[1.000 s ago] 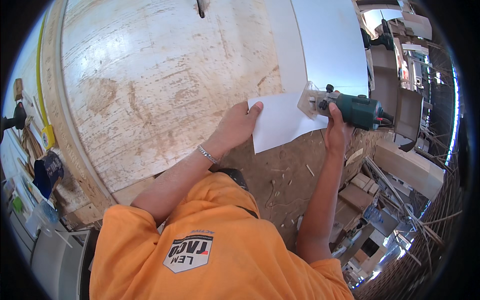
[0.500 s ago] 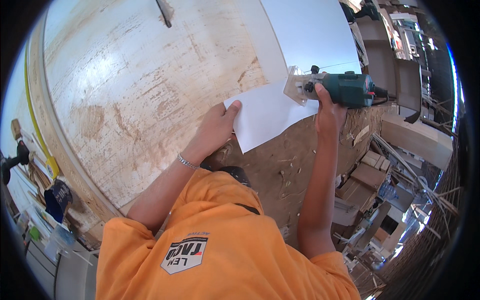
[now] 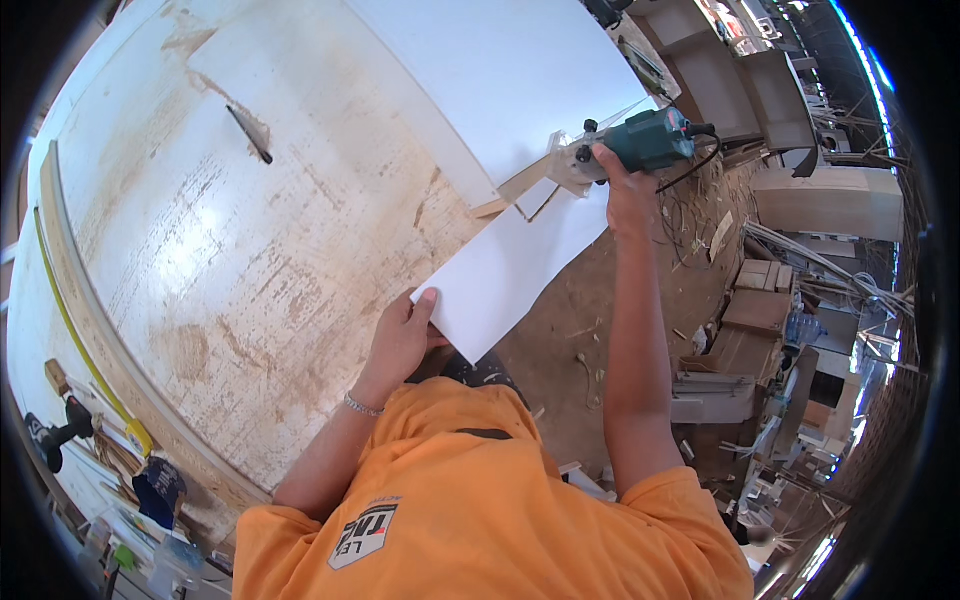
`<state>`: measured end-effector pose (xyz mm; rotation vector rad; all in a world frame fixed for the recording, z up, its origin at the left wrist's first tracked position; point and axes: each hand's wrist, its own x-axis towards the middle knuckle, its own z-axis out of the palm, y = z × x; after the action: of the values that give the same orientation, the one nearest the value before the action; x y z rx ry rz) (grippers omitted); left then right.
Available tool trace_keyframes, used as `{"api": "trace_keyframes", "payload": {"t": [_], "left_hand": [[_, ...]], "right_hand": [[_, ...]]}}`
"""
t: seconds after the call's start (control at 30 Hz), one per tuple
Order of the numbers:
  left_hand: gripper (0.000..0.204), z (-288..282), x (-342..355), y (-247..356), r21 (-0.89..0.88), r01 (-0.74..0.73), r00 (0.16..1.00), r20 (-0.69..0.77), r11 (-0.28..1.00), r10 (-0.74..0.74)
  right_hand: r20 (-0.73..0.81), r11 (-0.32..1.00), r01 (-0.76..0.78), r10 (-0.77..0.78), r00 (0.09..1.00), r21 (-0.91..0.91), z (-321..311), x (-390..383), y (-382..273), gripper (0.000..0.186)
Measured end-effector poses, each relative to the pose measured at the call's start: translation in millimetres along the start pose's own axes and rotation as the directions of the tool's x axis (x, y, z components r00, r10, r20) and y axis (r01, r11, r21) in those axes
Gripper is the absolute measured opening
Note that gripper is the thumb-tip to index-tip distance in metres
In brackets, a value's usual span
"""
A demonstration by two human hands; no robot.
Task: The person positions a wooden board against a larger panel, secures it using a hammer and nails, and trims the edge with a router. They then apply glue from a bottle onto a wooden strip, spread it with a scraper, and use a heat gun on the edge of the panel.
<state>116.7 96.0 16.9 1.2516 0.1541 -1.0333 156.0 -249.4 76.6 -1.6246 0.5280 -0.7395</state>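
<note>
My left hand (image 3: 402, 335) pinches the near corner of a thin white laminate sheet (image 3: 505, 275), thumb on top. The sheet droops from the bench edge over the floor. My right hand (image 3: 628, 195) is wrapped round a green trim router (image 3: 648, 140) with a clear plastic base (image 3: 570, 165) and black knobs. The router lies tilted on its side at the far end of the sheet, beside the corner of a large white panel (image 3: 500, 70). Its cutting bit cannot be made out. A bare wooden edge (image 3: 525, 182) shows between the panel and the sheet.
The panel rests on a worn, stained worktop (image 3: 290, 260) with a dark slot (image 3: 250, 135). At left lie a yellow tape measure (image 3: 138, 437) and a black power tool (image 3: 62, 432). A black cord (image 3: 700, 170) hangs from the router. Wood scraps and boxes (image 3: 750, 310) crowd the right.
The view has shifted. My left hand has drawn the sheet's corner nearer my body, and more of the sheet and the wooden edge now shows. The router stays in my right hand.
</note>
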Motion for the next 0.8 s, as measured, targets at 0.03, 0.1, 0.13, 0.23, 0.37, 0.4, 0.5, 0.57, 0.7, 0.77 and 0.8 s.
{"api": "trace_keyframes", "payload": {"t": [0.03,0.1,0.13,0.23,0.37,0.4,0.5,0.57,0.7,0.77,0.8], "left_hand": [[0.051,2.5,-1.0,0.0,0.023,-0.007,1.000,-0.010,1.000,0.008],[0.051,8.5,-2.8,-0.5,0.068,-0.020,0.999,-0.031,0.997,0.022],[0.050,10.7,-2.8,-2.8,0.049,-0.022,0.999,-0.037,0.999,0.024],[0.050,15.6,-3.8,-10.4,0.031,-0.027,0.997,-0.065,0.999,0.029],[0.050,22.2,-6.3,-11.5,0.066,-0.040,0.994,-0.104,0.997,0.046],[0.050,23.4,-7.4,-11.1,0.061,-0.045,0.992,-0.111,0.997,0.051],[0.049,28.5,-10.5,-4.5,0.066,-0.046,0.989,-0.138,0.997,0.055],[0.049,26.3,-9.6,-4.7,0.092,-0.041,0.990,-0.132,0.995,0.053],[0.048,27.3,-9.0,-5.9,0.094,-0.043,0.989,-0.135,0.995,0.056],[0.048,27.1,-9.4,-6.5,0.102,-0.046,0.989,-0.133,0.994,0.060],[0.048,27.6,-9.4,-5.8,0.107,-0.050,0.989,-0.131,0.993,0.064]], "right_hand": [[0.016,1.000,-0.014,0.014,1.000,-0.003,-4.6,5.5,0.5,0.052],[0.049,0.999,-0.044,0.044,0.998,-0.008,-16.2,16.4,4.9,0.054],[0.056,0.999,-0.039,0.039,0.998,0.006,-20.5,22.7,7.4,0.055],[0.075,0.998,-0.038,0.034,0.997,0.050,-29.9,41.0,16.8,0.060],[0.063,0.997,-0.048,0.044,0.997,0.066,-39.9,58.6,23.0,0.065],[0.058,0.997,-0.050,0.047,0.997,0.058,-41.3,61.8,23.4,0.065],[0.072,0.999,-0.003,-0.001,0.997,0.052,-47.2,71.7,24.7,0.065],[0.062,1.000,-0.008,0.007,0.998,0.007,-55.8,82.1,32.3,0.065],[0.037,1.000,-0.006,0.007,0.999,-0.015,-59.1,89.8,27.3,0.066],[0.041,1.000,-0.023,0.024,0.999,-0.014,-62.6,95.4,31.4,0.068],[0.042,0.999,-0.030,0.031,0.999,-0.013,-64.2,98.9,32.0,0.069]]}}
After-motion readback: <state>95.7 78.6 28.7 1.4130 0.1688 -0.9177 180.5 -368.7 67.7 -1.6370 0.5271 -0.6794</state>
